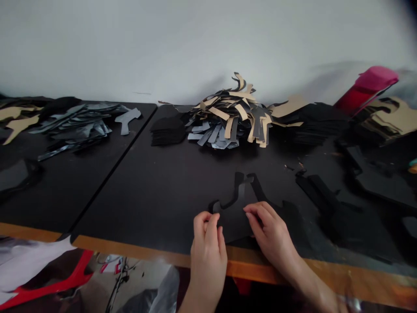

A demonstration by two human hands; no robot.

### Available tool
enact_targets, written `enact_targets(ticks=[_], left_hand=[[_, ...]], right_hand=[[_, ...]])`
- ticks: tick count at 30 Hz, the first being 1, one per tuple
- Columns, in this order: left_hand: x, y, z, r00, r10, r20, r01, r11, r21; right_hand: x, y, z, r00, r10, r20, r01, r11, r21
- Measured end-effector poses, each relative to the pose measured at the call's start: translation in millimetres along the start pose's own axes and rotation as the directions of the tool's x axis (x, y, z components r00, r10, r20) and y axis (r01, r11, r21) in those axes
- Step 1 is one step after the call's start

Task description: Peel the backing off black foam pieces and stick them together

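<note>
At the table (pixel 146 208)'s front edge, the left hand (pixel 209 243) and right hand (pixel 272 234), apart, each pinch a black piece (pixel 232 221); its neck (pixel 241 192) points wallward, long axis unclear. Beyond: heaped strips (pixel 230 115). Below: plastic (pixel 167 287), contents indiscernible.

The left hand (pixel 209 243) hides part of the dark piece (pixel 232 221) — a teal-and-orange object (pixel 413 166) is cropped at right.

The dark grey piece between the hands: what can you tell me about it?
The dark grey piece is thin, with curved cut edges and a narrow prong toward the wall. Its material is unclear, perhaps leatherlike. It lies near the table's front edge, overlapping a blacker piece; left hand and right hand pinch its sides.
</note>
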State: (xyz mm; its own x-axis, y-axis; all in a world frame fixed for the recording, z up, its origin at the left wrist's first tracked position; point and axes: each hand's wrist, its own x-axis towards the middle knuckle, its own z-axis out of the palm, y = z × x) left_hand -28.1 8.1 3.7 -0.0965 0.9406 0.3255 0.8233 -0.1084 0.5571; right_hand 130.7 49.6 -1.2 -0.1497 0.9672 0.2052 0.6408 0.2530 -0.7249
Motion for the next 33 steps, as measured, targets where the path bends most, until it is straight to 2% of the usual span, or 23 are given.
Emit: enact_targets(ticks=[6, 17, 24, 33], left_hand=[[4, -4, 2.7, 0.999, -0.054, 0.009, 0.054, 0.999, -0.005], [8, -6, 1.6, 0.994, -0.086, 0.064, 0.087, 0.996, -0.015], [11, -5, -1.0, 0.987, -0.116, 0.111, 0.116, 0.993, -0.001], [14, -4, -0.5, 0.987, -0.102, 0.123, 0.096, 0.994, 0.051]], right_hand=[[2, 0, 2, 0.999, 0.038, 0.022, -0.038, 0.999, -0.018], [4, -1, 2, 0.997, 0.076, 0.032, -0.075, 0.997, -0.031], [6, -2, 4, 0.998, 0.059, 0.018, -0.058, 0.995, -0.078], [7, -4, 3, 0.999, 0.036, 0.002, -0.036, 0.989, -0.144]])
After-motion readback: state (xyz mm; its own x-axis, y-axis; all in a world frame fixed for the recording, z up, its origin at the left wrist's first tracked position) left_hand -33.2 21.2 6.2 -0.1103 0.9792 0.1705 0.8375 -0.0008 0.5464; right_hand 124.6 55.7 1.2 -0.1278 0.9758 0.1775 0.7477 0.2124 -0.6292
